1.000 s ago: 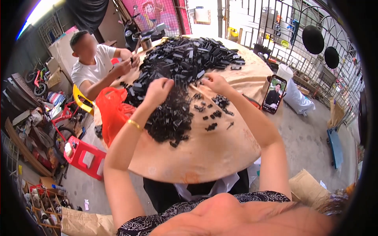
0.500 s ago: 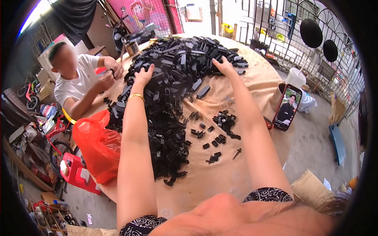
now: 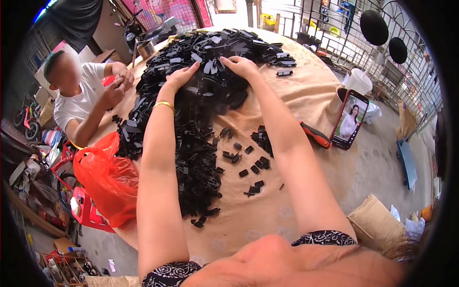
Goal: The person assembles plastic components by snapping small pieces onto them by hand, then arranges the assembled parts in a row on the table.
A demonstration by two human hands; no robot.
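Observation:
A large heap of black plastic parts (image 3: 210, 43) covers the far middle of the table, with long flat pieces at the back. Smaller black clips (image 3: 196, 172) pile up toward me. Both my hands reach into the long pieces, palms facing each other with some of the pieces between them. My left hand (image 3: 182, 76) has its thumb stretched out, its other fingers partly hidden by the parts. My right hand (image 3: 240, 67) lies opposite, thumb extended toward the left one, its lower fingers also partly hidden. Neither hand is wrapped round a piece.
A person in a white shirt (image 3: 91, 83) works with both hands at the table's left edge. Nearby are a red plastic bag (image 3: 107, 182), loose small clips (image 3: 258, 165), a red-and-black-handled tool (image 3: 316, 135), a phone (image 3: 350, 119) against a container, and a metal cup (image 3: 146, 49).
My hands have come closer together over the heap, the right one moving left most. Some long pieces have shifted inward with them. The view has tilted slightly, and the phone's picture differs.

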